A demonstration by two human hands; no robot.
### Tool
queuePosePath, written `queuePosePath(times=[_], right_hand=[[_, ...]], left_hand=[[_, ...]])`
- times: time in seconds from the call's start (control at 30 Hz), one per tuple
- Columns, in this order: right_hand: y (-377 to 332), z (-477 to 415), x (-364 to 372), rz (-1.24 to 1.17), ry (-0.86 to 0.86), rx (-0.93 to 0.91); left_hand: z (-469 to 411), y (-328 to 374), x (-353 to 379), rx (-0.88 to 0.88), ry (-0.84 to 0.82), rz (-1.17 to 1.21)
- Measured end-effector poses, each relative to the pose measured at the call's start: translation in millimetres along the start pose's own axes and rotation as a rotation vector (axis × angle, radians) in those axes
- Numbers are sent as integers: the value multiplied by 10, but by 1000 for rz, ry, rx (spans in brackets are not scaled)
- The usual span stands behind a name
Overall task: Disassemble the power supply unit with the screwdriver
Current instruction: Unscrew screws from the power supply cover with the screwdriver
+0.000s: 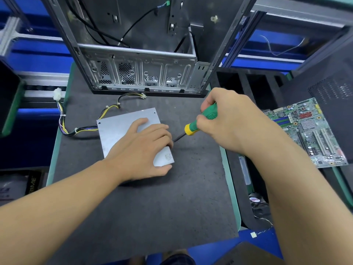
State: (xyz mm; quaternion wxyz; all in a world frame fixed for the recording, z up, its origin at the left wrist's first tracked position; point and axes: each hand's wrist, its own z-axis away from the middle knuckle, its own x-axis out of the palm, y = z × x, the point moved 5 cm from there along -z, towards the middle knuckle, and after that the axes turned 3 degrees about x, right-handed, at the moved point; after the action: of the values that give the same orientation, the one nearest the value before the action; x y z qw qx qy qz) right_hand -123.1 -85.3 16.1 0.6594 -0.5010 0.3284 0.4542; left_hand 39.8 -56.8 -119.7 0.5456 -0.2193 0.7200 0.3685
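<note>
Now | left hand (141, 150) clasps power supply unit (118, 129) edge | right hand (227, 121) grips screwdriver (191, 129), tip beside left fingers (162, 134)

- power supply unit (122, 129) — plain silver-grey metal
- cables (84, 129): yellow, black and purple, with white ties
- screwdriver (204, 117): green handle, yellow collar, black shaft
- mat (152, 207) — dark grey, speckled, green-edged
- motherboard (309, 131): green, with red and blue parts
</note>
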Motion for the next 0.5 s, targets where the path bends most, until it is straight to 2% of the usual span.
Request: queuePosePath(times=[0.17, 0.4, 0.5], right_hand=[[7, 25, -36, -6, 31, 8], [-52, 97, -164, -29, 121, -13], [-137, 156, -193, -61, 129, -41]], left_hand=[[21, 36, 15, -110, 50, -37], [64, 159, 122, -597, 221, -108], [-4, 227, 145, -740, 239, -67]])
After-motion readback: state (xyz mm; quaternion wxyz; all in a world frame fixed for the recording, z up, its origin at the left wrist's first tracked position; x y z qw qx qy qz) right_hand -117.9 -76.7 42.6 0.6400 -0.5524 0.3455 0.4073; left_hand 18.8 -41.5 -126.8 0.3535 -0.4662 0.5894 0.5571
